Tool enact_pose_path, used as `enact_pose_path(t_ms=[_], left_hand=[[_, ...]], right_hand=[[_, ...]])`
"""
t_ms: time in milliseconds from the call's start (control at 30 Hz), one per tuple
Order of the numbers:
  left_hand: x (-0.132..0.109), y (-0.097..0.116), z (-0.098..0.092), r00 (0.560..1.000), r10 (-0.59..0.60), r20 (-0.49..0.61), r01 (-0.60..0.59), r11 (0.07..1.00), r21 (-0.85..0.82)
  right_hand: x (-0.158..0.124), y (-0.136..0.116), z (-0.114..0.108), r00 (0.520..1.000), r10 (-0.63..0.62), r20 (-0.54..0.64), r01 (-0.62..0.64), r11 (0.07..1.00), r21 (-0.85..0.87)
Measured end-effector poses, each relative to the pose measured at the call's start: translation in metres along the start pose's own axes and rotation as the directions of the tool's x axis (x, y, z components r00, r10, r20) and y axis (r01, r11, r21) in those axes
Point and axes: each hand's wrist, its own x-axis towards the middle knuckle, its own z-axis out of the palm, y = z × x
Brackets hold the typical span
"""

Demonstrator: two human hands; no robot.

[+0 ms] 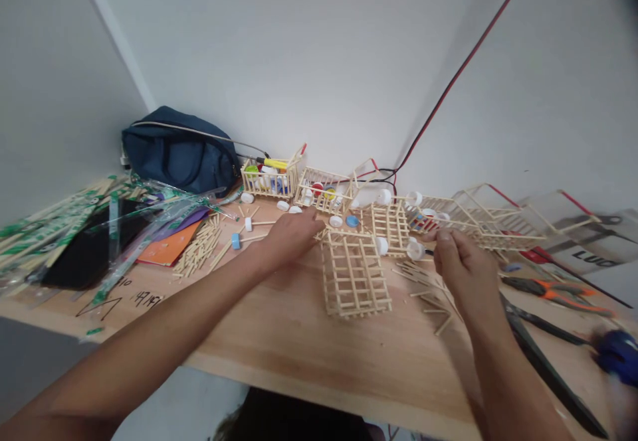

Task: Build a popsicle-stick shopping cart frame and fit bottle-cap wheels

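Observation:
My left hand [298,234] reaches over the table, fingers bent down and close together by the upper left corner of a stick cart frame [355,271]. What lies under its fingertips is hidden. My right hand [466,265] is closed in a pinch beside a white bottle-cap wheel [415,249]; what it grips, if anything, cannot be made out. Between the hands a second stick frame [389,223] lies with white cap wheels at its sides. A blue bottle cap [352,221] rests near the left hand.
Stick carts holding bottle caps [269,180] line the wall. Left are a blue bag [182,149], a pile of short sticks [199,248], orange paper [167,247] and wrapped chopsticks [64,218]. Orange-handled pliers [558,291] and a dark long-handled tool [553,374] lie right.

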Motion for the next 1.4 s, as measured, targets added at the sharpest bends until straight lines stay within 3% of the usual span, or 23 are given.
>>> enact_pose_path(t_ms=[100,367,633,800,1033,1200,1400], left_hand=[[0.014,-0.001,0.002,0.998,0.046,0.041,-0.047,0.999,0.025],[0.021,0.006,0.007,0.998,0.046,0.045,-0.048,0.999,0.026],[0.018,0.007,0.006,0.998,0.025,0.064,-0.027,0.999,0.032],[0.025,0.007,0.008,0.992,0.060,0.107,-0.066,0.996,0.053],[0.013,0.004,0.000,0.989,0.067,0.132,-0.080,0.991,0.103],[0.007,0.003,-0.008,0.986,0.062,0.153,-0.081,0.989,0.123],[0.009,0.001,-0.007,0.986,0.033,0.166,-0.038,0.999,0.026]], right_hand=[[-0.006,0.007,0.006,0.996,0.083,-0.017,-0.082,0.996,0.023],[-0.011,0.020,0.007,0.999,0.044,0.018,-0.045,0.997,0.064],[-0.019,0.000,0.005,0.992,-0.046,0.120,0.031,0.992,0.122],[-0.027,-0.016,0.006,0.943,-0.227,0.242,0.212,0.973,0.087],[-0.027,-0.018,0.012,0.805,-0.365,0.467,0.344,0.929,0.133],[-0.027,-0.019,0.010,0.808,-0.345,0.477,0.367,0.929,0.050],[-0.026,-0.016,0.008,0.807,-0.372,0.459,0.396,0.917,0.047]])
